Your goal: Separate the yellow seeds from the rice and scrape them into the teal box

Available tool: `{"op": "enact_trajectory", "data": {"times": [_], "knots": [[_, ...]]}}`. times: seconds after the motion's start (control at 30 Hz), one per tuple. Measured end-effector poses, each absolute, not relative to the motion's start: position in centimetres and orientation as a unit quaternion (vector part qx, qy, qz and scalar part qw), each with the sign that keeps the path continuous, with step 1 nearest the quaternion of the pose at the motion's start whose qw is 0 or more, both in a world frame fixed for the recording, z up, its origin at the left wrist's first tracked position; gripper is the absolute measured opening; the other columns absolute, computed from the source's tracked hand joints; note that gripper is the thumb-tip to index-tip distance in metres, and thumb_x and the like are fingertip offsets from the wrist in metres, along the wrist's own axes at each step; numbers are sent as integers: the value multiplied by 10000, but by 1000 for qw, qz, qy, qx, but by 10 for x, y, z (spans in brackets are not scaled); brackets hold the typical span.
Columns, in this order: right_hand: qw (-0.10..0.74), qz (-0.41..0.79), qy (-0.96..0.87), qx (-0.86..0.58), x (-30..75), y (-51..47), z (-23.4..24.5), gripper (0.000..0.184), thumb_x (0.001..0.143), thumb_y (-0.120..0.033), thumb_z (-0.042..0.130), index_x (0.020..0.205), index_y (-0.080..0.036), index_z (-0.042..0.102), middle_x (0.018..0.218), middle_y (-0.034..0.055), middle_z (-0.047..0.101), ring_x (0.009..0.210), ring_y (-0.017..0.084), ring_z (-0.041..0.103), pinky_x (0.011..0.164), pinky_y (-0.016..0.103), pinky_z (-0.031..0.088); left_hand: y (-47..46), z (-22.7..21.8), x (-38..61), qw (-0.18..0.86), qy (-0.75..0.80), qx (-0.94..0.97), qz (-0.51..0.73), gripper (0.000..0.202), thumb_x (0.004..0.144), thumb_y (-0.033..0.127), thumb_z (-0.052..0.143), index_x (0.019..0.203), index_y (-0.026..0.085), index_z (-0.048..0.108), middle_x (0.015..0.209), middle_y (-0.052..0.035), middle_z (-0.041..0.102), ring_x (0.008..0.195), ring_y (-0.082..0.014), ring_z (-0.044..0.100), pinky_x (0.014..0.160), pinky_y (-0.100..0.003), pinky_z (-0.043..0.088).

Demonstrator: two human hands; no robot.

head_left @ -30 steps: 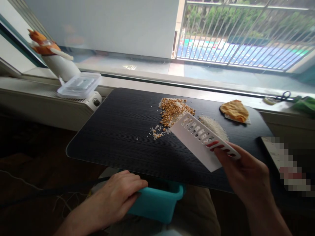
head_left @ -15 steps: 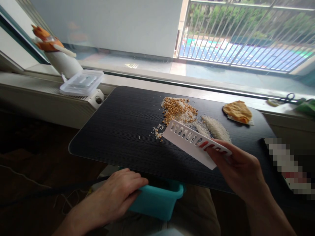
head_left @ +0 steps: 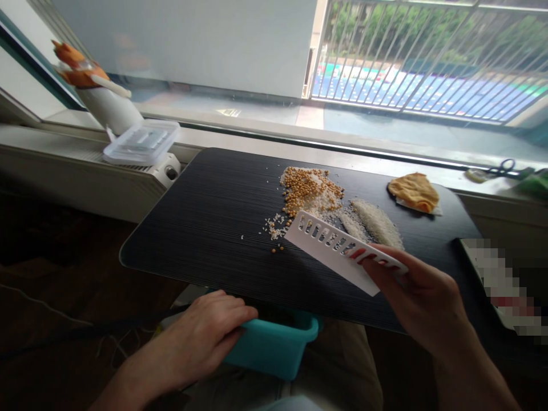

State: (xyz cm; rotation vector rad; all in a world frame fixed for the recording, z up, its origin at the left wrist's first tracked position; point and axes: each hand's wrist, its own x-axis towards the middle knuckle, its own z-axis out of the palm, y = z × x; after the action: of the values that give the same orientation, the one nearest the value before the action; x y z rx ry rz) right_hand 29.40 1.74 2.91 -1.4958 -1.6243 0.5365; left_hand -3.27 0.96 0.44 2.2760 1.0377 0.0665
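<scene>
My right hand (head_left: pixel 417 299) grips a white slotted plastic card (head_left: pixel 331 248) by its right end, tilted over the black tabletop (head_left: pixel 205 228). The card's far edge lies next to a mixed pile of yellow beans and white rice (head_left: pixel 310 191). A strip of plain white rice (head_left: pixel 377 222) lies just beyond the card. My left hand (head_left: pixel 205 337) is closed on the rim of a teal plastic tub (head_left: pixel 274 348) held under the table's near edge.
A clear plastic lidded box (head_left: pixel 141 142) and a white holder with an orange top (head_left: pixel 96 91) stand on the sill at left. A yellow cloth (head_left: pixel 413 193) lies at the table's far right. Scissors (head_left: pixel 503 168) rest on the sill. A pixelated object (head_left: pixel 499 279) sits at right.
My right hand has lowered the card and drawn it left and toward me along the pile. A few beans and rice grains now lie loose near the card's left end. The left hand stayed put.
</scene>
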Motion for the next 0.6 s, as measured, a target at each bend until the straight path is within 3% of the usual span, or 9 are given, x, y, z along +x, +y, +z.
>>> {"op": "enact_trajectory", "data": {"times": [0.27, 0.6], "knots": [[394, 262, -655, -589, 294, 7, 32, 193, 901, -364, 665, 969, -221, 775, 904, 45, 803, 754, 186, 750, 636, 207, 588, 9, 4, -33, 296, 393, 870, 37, 321, 872, 55, 507, 1071, 256, 659, 970, -4, 706, 896, -199, 649, 855, -314, 469], [368, 273, -695, -554, 278, 11, 35, 156, 931, -305, 629, 981, -242, 762, 920, 25, 796, 773, 162, 741, 682, 202, 581, 6, 6, -44, 296, 406, 863, 47, 310, 894, 70, 494, 1066, 259, 670, 942, -3, 702, 894, -195, 645, 831, -300, 467]]}}
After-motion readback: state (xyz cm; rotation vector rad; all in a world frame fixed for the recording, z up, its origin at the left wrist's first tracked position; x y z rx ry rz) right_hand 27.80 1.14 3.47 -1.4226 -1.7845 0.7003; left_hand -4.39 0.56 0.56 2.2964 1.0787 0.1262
